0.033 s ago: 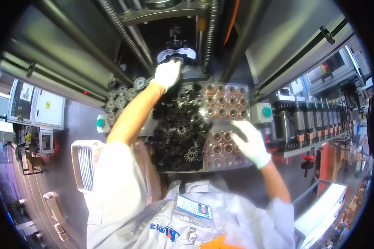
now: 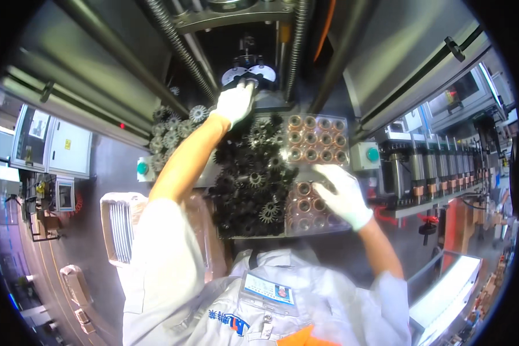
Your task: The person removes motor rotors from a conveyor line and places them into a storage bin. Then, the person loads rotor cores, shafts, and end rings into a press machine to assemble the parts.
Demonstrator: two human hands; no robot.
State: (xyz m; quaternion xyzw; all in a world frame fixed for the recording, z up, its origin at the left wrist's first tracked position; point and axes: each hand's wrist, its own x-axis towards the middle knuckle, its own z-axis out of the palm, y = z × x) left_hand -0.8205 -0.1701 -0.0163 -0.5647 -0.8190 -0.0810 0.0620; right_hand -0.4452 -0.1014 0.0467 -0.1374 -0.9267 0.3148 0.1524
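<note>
My left hand [image 2: 235, 105], in a white glove, reaches to the press fixture at the back. Its fingers are drawn together at a small round metal piece [image 2: 252, 83] under two pale rounded plates [image 2: 262, 72]; the fingertips partly cover it. My right hand [image 2: 345, 196], gloved too, hovers over the nearer clear plastic tray [image 2: 294, 229] with thumb and fingers apart and nothing visible in them. That tray holds copper-coloured rings [image 2: 303, 205], partly hidden by the hand. Behind it, a second clear tray [image 2: 346, 138] carries rows of similar copper rings [image 2: 311, 138].
Dark toothed rotor cores [image 2: 255, 179] are heaped between my arms. Grey toothed cores [image 2: 172, 138] pile at the left. Green buttons sit on boxes at left [image 2: 142, 168] and right [image 2: 372, 154]. Steel columns [image 2: 121, 60] flank the press. At right stands a rack of shafts [image 2: 429, 173].
My right hand has moved slightly left over the nearer tray. My left hand stays at the fixture. The whole view has shifted a little.
</note>
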